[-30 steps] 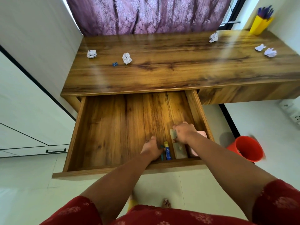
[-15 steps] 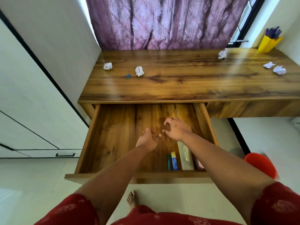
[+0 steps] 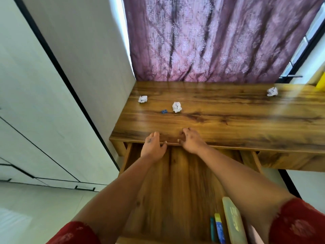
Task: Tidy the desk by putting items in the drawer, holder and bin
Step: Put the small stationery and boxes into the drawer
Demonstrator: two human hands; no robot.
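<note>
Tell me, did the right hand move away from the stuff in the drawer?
Yes. The right hand has left the clear case at the drawer's near end and reached forward to the desk's front edge.

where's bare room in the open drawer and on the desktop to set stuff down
Drawer: bare from the left wall to the pens and case crowded at front right. Desk: open between the paper ball and the far ball.

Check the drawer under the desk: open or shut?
Open. The drawer is pulled out from under the desk, its wooden floor exposed, with a clear case and blue-yellow tube inside.
</note>
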